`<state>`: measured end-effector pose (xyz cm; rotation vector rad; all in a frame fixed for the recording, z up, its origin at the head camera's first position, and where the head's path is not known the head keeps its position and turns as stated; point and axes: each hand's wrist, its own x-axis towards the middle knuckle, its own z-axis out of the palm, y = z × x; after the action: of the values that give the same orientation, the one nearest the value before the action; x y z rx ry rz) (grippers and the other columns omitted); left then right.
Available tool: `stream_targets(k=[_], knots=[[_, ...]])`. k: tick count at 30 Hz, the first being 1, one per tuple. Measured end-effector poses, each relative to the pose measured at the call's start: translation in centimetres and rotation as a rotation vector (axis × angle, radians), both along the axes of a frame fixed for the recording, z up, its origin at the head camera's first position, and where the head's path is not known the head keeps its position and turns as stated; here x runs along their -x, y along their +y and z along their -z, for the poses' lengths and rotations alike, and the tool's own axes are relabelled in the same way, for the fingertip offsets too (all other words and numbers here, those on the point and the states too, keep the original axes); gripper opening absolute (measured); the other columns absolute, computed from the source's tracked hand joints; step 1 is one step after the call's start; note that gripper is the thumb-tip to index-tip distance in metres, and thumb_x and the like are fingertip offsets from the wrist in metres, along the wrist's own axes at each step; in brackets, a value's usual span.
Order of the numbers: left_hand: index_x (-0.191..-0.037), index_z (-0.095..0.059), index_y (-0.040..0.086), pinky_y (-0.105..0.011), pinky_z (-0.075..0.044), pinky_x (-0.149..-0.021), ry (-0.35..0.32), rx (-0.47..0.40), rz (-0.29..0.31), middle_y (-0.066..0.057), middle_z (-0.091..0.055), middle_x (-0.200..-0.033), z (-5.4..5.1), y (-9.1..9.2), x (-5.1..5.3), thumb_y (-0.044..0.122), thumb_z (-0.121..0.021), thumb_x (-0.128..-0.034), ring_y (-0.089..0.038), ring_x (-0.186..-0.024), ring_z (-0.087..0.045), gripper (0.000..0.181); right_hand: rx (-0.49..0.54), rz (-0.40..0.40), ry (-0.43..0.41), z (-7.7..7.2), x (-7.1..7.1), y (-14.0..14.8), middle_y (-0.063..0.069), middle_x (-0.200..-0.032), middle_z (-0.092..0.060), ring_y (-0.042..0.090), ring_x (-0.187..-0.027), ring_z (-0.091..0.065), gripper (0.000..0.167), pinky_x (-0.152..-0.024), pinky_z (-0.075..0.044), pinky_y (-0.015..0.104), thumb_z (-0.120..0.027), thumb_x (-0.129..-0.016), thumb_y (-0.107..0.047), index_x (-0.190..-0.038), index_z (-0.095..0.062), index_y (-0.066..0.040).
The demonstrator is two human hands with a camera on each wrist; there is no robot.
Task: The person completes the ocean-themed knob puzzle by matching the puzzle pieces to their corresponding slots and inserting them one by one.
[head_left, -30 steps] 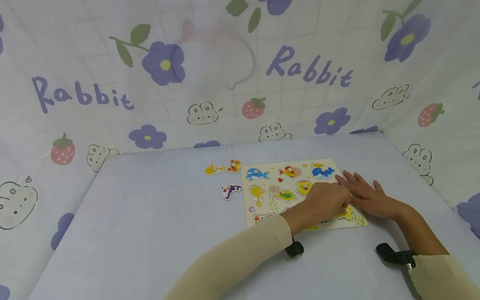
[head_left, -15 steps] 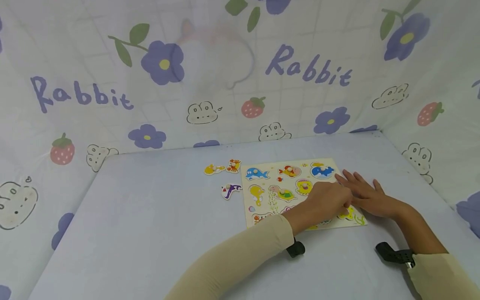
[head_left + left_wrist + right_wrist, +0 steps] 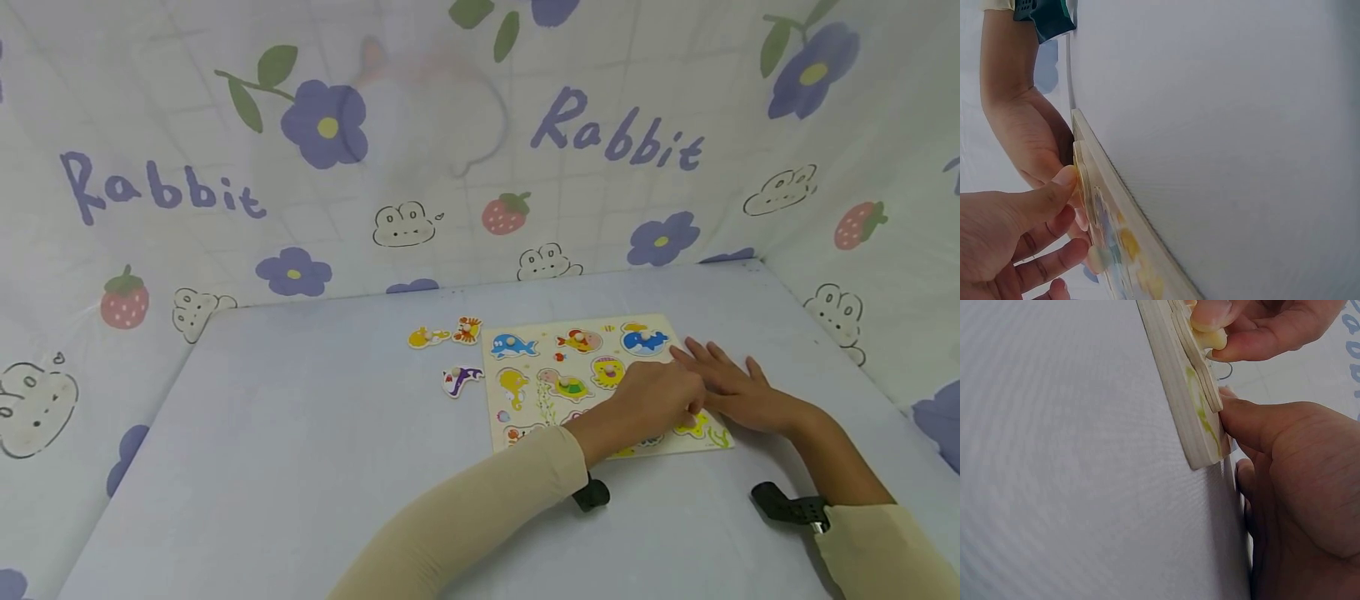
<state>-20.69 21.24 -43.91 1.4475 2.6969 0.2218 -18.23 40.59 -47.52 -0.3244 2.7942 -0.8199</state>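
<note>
A wooden knob puzzle board (image 3: pixel 546 348) with sea animal pictures lies at the right of the table in the head view. My left hand (image 3: pixel 656 400) reaches across its right part, thumb and fingertips pinching the pale knob (image 3: pixel 1217 339) of a yellow puzzle piece (image 3: pixel 692 427) near the lower right corner. In the right wrist view this piece stands slightly proud of the board. My right hand (image 3: pixel 738 390) lies spread along the board's right edge with straight fingers; its thumb (image 3: pixel 1250 422) touches the corner by the piece. My left hand covers several neighbouring pictures.
Left of the board lie three loose pieces: a yellow one (image 3: pixel 427 337), a red-orange crab (image 3: pixel 467 331) and a purple-and-white one (image 3: pixel 462 381). A blue whale (image 3: pixel 513 347) and a turtle (image 3: pixel 566 386) sit on the board. A printed curtain (image 3: pixel 442 167) stands behind the table.
Both hands stay almost still at the board's right side. The loose pieces have not moved.
</note>
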Motion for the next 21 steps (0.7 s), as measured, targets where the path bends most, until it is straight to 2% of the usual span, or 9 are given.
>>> stream_targets(k=[12, 18, 21], knots=[[-0.106, -0.076, 0.031, -0.018, -0.04, -0.064, -0.021, -0.004, -0.006, 0.019, -0.069, -0.098, 0.08, -0.06, 0.2, 0.036, -0.074, -0.0922, 0.0, -0.078, -0.053, 0.015, 0.017, -0.004, -0.003, 0.24, -0.05, 0.21, 0.021, -0.168, 0.0, 0.048, -0.15, 0.015, 0.074, -0.104, 0.023, 0.073, -0.054, -0.101, -0.043, -0.163, -0.021, -0.019], [-0.103, -0.074, 0.028, -0.018, -0.038, -0.061, 0.031, 0.006, 0.022, 0.015, -0.064, -0.085, -0.15, -0.1, -0.16, 0.035, -0.071, -0.0953, -0.002, -0.073, -0.053, 0.011, 0.031, 0.001, -0.013, 0.18, -0.05, 0.22, 0.021, -0.168, 0.0, 0.048, -0.15, 0.014, 0.073, -0.104, 0.023, 0.072, -0.054, -0.101, -0.042, -0.162, -0.021, -0.018], [-0.106, -0.074, 0.028, -0.018, -0.039, -0.061, 0.061, 0.044, 0.014, 0.015, -0.066, -0.086, -0.33, 0.14, -0.4, 0.037, -0.071, -0.0952, -0.003, -0.074, -0.055, 0.014, 0.032, 0.001, -0.014, 0.12, -0.07, 0.18, 0.021, -0.168, -0.001, 0.048, -0.15, 0.014, 0.073, -0.104, 0.023, 0.072, -0.055, -0.101, -0.04, -0.162, -0.021, -0.018]])
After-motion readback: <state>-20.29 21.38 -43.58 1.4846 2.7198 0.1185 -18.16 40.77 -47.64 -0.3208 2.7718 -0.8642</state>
